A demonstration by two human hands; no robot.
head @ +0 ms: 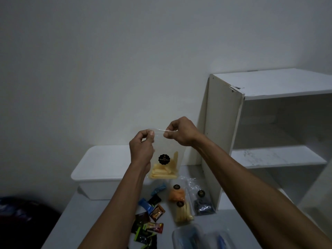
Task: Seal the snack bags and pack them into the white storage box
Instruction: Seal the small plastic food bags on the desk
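Note:
I hold a clear snack bag [165, 159] of pale yellow sticks, with a round black label, upright in the air above the table. My left hand [142, 146] pinches its top edge at the left corner. My right hand [181, 131] pinches the same edge further right. Behind and below the bag sits the white storage box [100, 169] with its lid on. Three more labelled bags lie on the table: an orange one [177, 194], a yellow-stick one [183, 212] and a dark one [203, 203].
Several small colourful sachets [152, 218] are scattered on the grey table [75, 221]. A white open shelf unit [269, 137] stands at the right. A clear plastic container [199, 238] sits at the front edge. A dark object [23, 216] lies off the table's left side.

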